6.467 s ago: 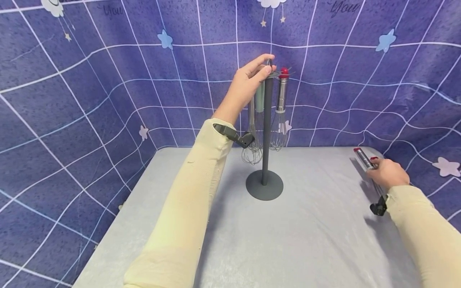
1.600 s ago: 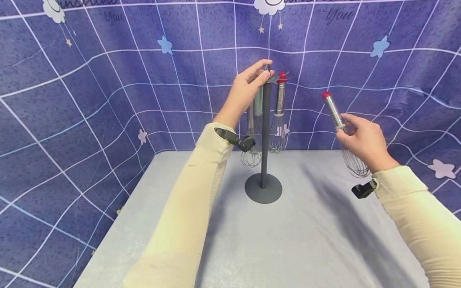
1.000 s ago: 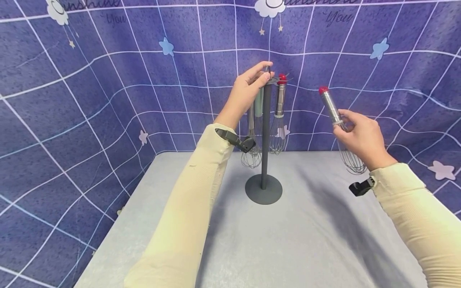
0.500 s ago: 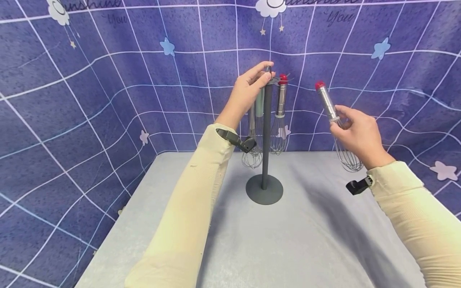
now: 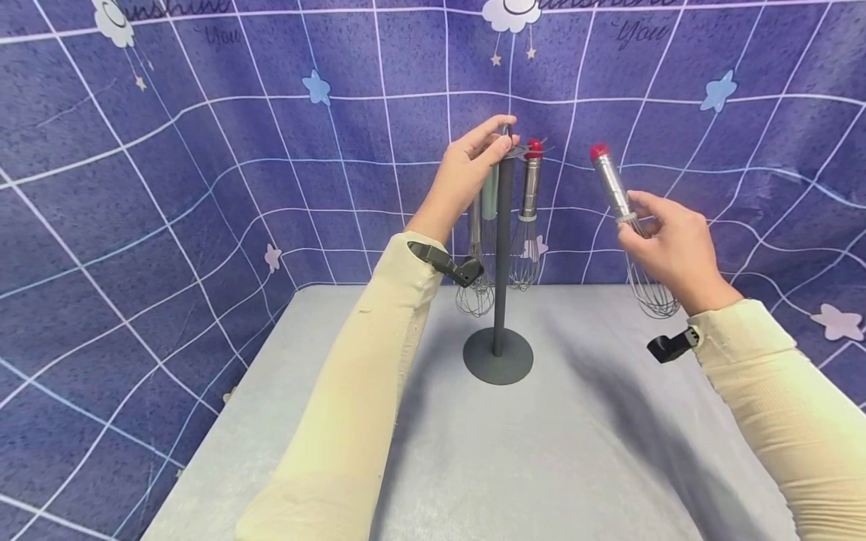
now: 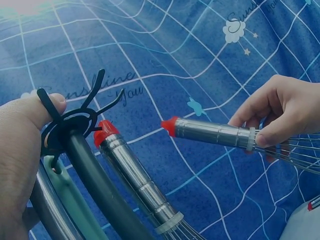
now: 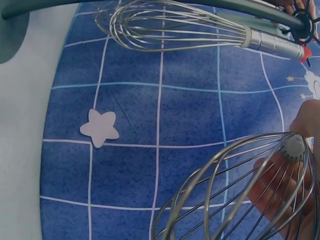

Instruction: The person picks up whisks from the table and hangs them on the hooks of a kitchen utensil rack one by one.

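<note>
A dark grey utensil stand with a round base rises from the table. My left hand pinches its top loop between thumb and fingers. From the stand's hooks hang a red-tipped silver whisk, a pale green handle and another whisk with a silver handle, partly behind the hand in the head view. To the right, my right hand holds a second red-tipped whisk in the air, gripped where the wires meet the handle. Its handle tilts up toward the stand, wires downward.
The stand is on a pale grey table backed by a blue gridded cloth. A red-tipped silver handle shows at the right edge of the left wrist view, low on the table. Bare hooks stick out around the stand's top.
My right hand has lifted a whisk from the table's right side and carried it up and left toward the stand, slowing lately. The left hand has stayed at the stand's top.
</note>
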The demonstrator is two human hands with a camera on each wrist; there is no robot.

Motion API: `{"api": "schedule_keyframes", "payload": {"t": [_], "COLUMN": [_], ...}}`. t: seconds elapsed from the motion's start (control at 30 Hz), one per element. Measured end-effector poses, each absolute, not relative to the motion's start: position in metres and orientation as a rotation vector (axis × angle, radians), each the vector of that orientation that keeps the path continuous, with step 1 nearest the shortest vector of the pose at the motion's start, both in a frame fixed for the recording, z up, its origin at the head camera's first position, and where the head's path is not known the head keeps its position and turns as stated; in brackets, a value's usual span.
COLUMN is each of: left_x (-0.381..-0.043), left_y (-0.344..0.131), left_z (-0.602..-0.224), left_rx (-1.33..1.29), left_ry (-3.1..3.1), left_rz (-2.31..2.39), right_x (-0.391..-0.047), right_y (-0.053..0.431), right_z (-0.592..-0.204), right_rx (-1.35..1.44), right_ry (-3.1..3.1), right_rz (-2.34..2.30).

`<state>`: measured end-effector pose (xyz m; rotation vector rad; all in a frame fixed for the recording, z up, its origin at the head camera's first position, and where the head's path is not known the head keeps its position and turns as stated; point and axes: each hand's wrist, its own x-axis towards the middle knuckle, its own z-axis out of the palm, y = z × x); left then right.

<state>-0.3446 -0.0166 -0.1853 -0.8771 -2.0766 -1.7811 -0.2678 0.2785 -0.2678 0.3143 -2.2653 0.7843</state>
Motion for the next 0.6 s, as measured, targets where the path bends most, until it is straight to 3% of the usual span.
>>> {"api": "schedule_keyframes", "payload": {"t": [0.6], "left_x": [-0.344], "left_y": [-0.017], "left_z": [-0.185], "left_rx": [-0.865], "left_ry": [-2.075], "left_rz": [-1.799], "right_x": [-0.263], "right_y": [0.265], "right_z": [-0.263], "right_rx": [0.337], "right_ry": [-2.226], "right_rz": [0.766]}}
